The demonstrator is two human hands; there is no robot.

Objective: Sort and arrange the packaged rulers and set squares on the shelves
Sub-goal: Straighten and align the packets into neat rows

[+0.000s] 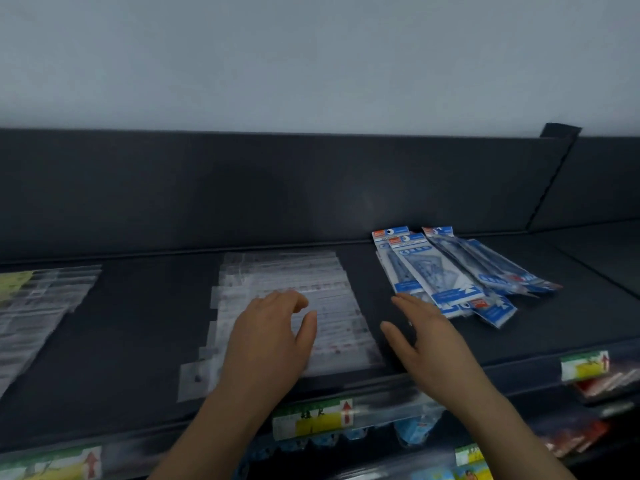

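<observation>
Shelf (pixel 138 323) bears three piles; left hand (pixel 270 337) over middle pile (pixel 284 271), right hand (pixel 433 337) beside.

Dark shelf (pixel 138 341), clear ruler packs (pixel 287 271), blue set-square packs (pixel 450 271)

— How's the light up there?

— Dim and cool, with a bluish-grey cast over everything. The pale wall (pixel 311 57) up top is the brightest patch. It's evenly lit, and I can't see a lamp.

— Any glare?

— A faint soft sheen on the dark back panel (pixel 370 202), with a vague round shadow beside it. The clear ruler packs (pixel 287 271) throw pale reflections, so their print is unreadable.

— Sharpness?

— Soft all over. My left hand (pixel 273 337) smears at the fingertips; my right hand (pixel 433 337) is a bit crisper. The blue packs (pixel 446 271) are the clearest thing. The price labels (pixel 311 420) along the bottom are streaked, the left edge too, and the shelf (pixel 138 323) bows with the wide lens.
</observation>
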